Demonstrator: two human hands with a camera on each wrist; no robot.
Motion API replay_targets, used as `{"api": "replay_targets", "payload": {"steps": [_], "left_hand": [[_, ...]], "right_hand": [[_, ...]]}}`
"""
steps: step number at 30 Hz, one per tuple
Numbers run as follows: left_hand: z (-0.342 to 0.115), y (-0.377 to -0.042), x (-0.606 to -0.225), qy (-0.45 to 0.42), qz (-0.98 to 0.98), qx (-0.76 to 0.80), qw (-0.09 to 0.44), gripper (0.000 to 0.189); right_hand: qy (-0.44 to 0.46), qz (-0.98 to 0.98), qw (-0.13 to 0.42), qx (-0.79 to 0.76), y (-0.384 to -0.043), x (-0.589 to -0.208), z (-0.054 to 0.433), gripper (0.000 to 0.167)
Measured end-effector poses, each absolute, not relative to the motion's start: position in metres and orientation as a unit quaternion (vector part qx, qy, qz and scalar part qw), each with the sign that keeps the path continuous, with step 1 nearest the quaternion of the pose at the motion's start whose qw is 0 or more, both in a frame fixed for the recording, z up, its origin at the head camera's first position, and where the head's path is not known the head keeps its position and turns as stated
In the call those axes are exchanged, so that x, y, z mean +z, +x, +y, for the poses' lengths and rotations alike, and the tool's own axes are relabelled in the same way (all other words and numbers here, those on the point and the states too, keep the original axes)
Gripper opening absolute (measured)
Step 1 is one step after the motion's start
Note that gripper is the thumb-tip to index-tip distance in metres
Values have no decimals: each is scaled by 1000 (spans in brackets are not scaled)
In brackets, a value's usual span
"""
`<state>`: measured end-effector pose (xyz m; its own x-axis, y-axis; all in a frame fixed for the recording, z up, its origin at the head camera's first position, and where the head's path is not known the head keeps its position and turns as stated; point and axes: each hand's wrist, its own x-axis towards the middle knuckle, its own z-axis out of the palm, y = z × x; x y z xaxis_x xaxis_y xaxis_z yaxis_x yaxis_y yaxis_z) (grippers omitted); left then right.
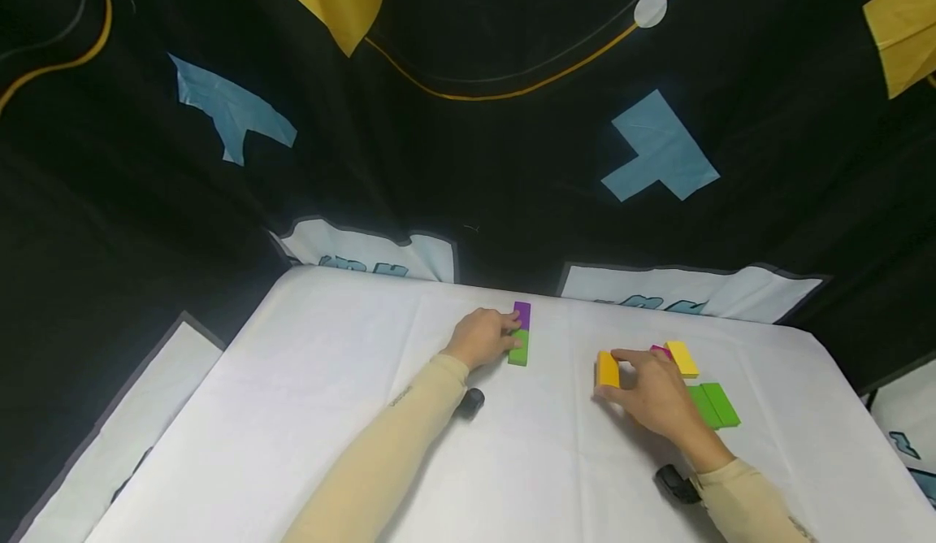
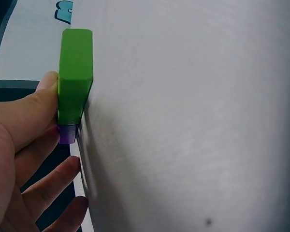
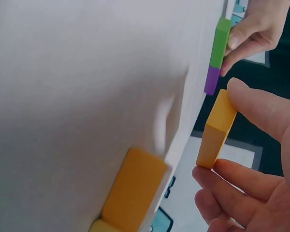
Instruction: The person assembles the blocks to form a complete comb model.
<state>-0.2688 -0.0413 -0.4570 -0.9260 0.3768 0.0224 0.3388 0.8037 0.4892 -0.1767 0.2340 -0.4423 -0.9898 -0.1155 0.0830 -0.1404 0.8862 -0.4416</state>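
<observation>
On the white tabletop, a purple block (image 1: pixel 522 314) and a green block (image 1: pixel 517 354) lie end to end in one line. My left hand (image 1: pixel 478 338) touches them from the left, its thumb on the green block and its index finger at the purple one. To the right, my right hand (image 1: pixel 654 395) pinches a yellow block (image 1: pixel 608 369) by its ends between thumb and fingers. The right wrist view shows this yellow block (image 3: pixel 216 128) standing off the table surface, with the green and purple row beyond it.
Beside my right hand lie another yellow block (image 1: pixel 682 359), a partly hidden magenta block (image 1: pixel 661 350) and two green blocks (image 1: pixel 720 404) side by side. A black curtain (image 1: pixel 468 161) hangs behind the table (image 1: pixel 292 380). Each wrist carries a small black device.
</observation>
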Motion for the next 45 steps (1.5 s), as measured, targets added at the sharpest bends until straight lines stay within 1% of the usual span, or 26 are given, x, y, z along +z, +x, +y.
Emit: {"api": "replay_targets", "payload": {"steps": [6, 11, 19, 45], "left_hand": [[-41, -269, -459, 189, 949, 250, 40, 39], [-40, -269, -459, 193, 948, 248, 42, 39], [-39, -270, -459, 188, 950, 244, 42, 40], [-40, -270, -457, 187, 954, 230, 45, 41]], "right_hand": [[72, -969, 28, 236, -174, -442, 221, 64], [80, -967, 24, 241, -172, -442, 209, 64], [94, -965, 32, 244, -172, -443, 192, 65], [104, -966, 33, 233, -170, -445, 145, 64]]}}
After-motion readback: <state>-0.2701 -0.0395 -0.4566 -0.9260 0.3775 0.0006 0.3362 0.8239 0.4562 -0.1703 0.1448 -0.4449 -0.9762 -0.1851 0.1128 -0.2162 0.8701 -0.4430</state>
